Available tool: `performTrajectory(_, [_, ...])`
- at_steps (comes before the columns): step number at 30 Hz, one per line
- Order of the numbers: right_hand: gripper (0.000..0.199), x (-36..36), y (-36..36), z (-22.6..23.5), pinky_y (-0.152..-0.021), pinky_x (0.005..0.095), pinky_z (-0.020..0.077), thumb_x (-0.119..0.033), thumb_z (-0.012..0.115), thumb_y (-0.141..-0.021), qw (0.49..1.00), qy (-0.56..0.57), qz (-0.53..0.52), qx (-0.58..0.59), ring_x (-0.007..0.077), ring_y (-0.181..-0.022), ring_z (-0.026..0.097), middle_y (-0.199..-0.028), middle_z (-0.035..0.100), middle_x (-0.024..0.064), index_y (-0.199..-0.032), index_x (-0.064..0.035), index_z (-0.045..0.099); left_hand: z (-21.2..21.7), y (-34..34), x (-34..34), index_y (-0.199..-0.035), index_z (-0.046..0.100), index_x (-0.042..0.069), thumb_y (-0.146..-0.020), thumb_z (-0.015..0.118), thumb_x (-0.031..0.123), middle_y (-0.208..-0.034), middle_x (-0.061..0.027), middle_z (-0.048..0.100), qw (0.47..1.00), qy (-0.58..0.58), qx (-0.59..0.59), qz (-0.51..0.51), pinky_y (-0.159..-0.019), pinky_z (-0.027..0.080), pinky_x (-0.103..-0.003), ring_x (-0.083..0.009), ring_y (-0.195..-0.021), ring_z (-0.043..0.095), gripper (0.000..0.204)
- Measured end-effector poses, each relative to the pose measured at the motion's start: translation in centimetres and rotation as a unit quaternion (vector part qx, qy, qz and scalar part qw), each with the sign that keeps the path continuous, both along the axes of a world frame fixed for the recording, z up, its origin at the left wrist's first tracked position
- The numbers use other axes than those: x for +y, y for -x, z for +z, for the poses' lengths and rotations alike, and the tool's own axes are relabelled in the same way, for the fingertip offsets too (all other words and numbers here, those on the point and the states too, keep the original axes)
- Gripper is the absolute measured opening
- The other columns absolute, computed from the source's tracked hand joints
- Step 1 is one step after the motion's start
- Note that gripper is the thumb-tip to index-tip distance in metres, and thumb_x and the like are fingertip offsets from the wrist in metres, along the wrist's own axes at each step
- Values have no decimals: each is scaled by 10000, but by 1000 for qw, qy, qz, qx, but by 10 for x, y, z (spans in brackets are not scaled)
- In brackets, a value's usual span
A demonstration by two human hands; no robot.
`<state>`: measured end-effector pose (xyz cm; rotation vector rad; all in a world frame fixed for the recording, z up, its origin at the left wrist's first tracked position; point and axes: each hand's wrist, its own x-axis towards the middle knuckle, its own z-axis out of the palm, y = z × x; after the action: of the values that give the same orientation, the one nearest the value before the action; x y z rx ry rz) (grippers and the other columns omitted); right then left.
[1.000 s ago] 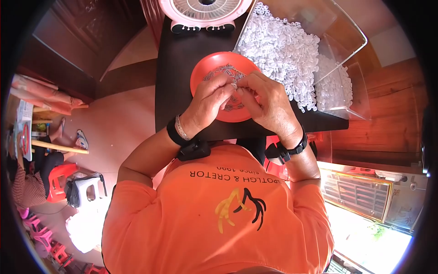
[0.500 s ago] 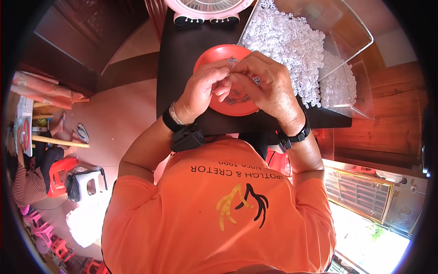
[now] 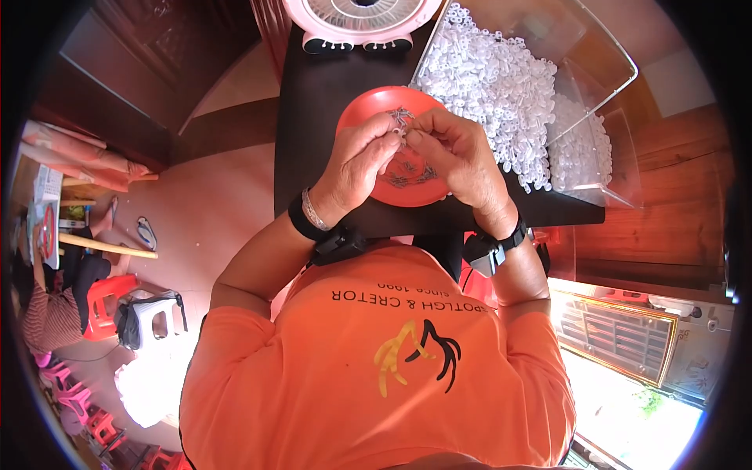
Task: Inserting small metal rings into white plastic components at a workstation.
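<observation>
Over a round red plate (image 3: 356,110), my two hands meet with their fingertips pinched together. Between them shows a tiny whitish piece (image 3: 400,132), too small to name surely. My left hand (image 3: 362,160) is closed, thumb and index finger pinching this piece. My right hand (image 3: 462,157) is closed too, its thumb and index fingertip pressed against the same spot; whether it grips a thing of its own is hidden. Thin grey metal pins, like small nails (image 3: 411,174), lie in loose heaps on the plate, partly covered by my hands.
A clear bin (image 3: 603,98) at the right holds a big heap of small white plastic pieces with holes (image 3: 493,86), spilling toward the dark table (image 3: 313,125). A pink fan (image 3: 362,19) stands at the far edge. At the left, another person (image 3: 55,305) sits near red stools (image 3: 102,301).
My hands have come slightly nearer and tilted apart, so the whitish piece between the fingertips now shows. The whole table view has shifted a little downward.
</observation>
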<state>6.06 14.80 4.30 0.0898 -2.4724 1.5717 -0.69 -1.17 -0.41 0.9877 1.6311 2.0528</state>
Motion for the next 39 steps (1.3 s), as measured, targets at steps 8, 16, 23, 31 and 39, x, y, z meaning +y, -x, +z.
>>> performTrajectory(8, [158, 0, 0, -2, -613, 252, 479, -121, 629, -832, 1000, 4, 4, -9, 101, -652, 578, -756, 645, 46, -923, 7, 643, 0, -2, 4, -771, 514, 11, -886, 465, 165, -599, 6, 429, 997, 2, 63, 53, -495, 324, -233, -63, -531, 376, 199])
performTrajectory(16, [123, -4, 1, -4, -585, 283, 480, -128, 672, -785, 986, -137, -51, 85, 166, -614, 599, -732, 642, 72, -848, -27, 643, 3, -4, 2, -801, 516, 6, -901, 477, 183, -636, 5, 451, 992, 36, 108, 52, -524, 332, -229, -60, -567, 389, 207])
performTrajectory(23, [145, 8, 1, -1, -615, 210, 427, -142, 667, -840, 981, 169, 34, -90, 52, -669, 516, -727, 594, -3, -881, -6, 636, 2, 5, -1, -780, 523, 13, -906, 484, 196, -630, -10, 462, 998, -2, -24, -53, -559, 367, -224, -84, -573, 437, 225])
performTrajectory(31, [166, 7, -4, -27, -663, 417, 491, -199, 585, -772, 921, -383, 76, 10, 317, -746, 612, -795, 628, 108, -832, -63, 659, -3, 6, 0, -709, 533, 19, -850, 521, 116, -585, 22, 443, 997, -44, -64, 25, -476, 319, -219, -44, -512, 392, 172])
performTrajectory(39, [157, -3, 1, -34, -610, 408, 517, -185, 555, -790, 860, -510, 24, -15, 292, -733, 640, -792, 643, 104, -777, -61, 651, 1, 4, -2, -706, 526, 0, -825, 496, 87, -595, 4, 437, 999, 15, -46, 24, -511, 345, -221, -67, -531, 406, 150])
